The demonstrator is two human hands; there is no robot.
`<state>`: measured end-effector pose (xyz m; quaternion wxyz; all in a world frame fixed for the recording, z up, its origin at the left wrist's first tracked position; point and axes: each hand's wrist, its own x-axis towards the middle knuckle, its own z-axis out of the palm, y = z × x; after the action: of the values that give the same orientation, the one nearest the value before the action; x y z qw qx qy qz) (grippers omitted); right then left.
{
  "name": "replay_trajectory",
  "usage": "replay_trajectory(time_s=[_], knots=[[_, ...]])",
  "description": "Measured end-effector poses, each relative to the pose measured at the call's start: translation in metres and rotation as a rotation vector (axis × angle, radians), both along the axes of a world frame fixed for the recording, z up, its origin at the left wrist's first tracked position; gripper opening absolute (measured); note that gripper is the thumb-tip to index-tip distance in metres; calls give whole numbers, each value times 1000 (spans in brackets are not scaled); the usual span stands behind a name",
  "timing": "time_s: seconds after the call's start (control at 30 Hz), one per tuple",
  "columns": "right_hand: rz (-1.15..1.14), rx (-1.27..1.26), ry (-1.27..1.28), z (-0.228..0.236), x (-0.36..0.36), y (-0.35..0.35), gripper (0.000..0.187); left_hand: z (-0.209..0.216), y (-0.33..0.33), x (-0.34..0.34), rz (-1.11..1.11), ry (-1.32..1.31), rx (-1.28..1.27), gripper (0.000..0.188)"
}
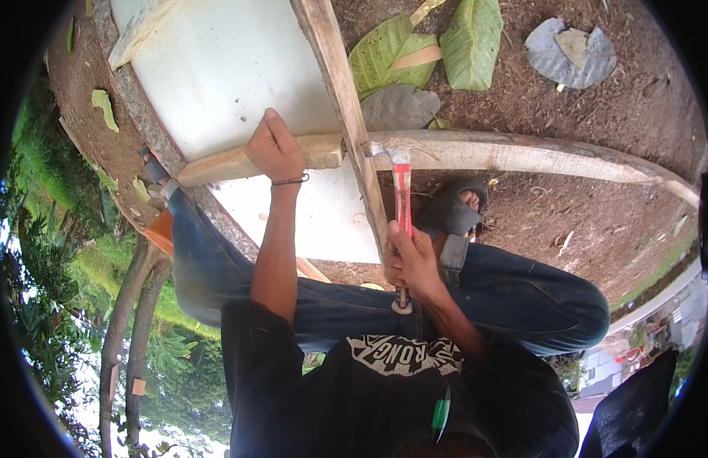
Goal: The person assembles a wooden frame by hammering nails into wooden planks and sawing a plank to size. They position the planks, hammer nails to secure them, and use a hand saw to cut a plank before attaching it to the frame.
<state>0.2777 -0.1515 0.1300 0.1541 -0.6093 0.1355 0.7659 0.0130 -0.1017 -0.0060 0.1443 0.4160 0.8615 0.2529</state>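
Observation:
My right hand (416, 263) is wrapped round the red handle of a claw hammer (402, 191). The hammer's metal head lies at the joint where a long wooden beam (522, 153) meets an upright wooden batten (340, 76). My left hand (276, 151) is closed over a short wooden crosspiece (321, 152), left of that batten; its fingertips are partly hidden. Behind and below the crosspiece is a white panel (217, 76), framed by wooden strips. No nail can be made out at the joint.
Large green leaves (474, 42) and a grey dry leaf (571, 53) lie on the brown soil (644, 91) beyond the beam. My sandalled foot (455, 208) rests just below the beam. Tree trunks (125, 328) and greenery are at the left, with an orange object (160, 231) near my left leg.

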Motion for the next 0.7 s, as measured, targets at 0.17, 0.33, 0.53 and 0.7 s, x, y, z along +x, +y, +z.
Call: replay_trajectory(time_s=[0.17, 0.33, 0.53, 0.7], knots=[[-406, 95, -243, -19, 19, 10, 35, 3, -5, 4, -28, 23, -29, 51], [33, 48, -13, -25, 1, 2, 33, -9, 12, -5, -7, 29, 20, 48], [-361, 84, -228, -18, -12, 4, 31, 4, 3, -1, -63, 51, -25, 46], [232, -33, 102, -16, 11, 16, 31, 6, 10, 1, -14, -13, -43, 49]])
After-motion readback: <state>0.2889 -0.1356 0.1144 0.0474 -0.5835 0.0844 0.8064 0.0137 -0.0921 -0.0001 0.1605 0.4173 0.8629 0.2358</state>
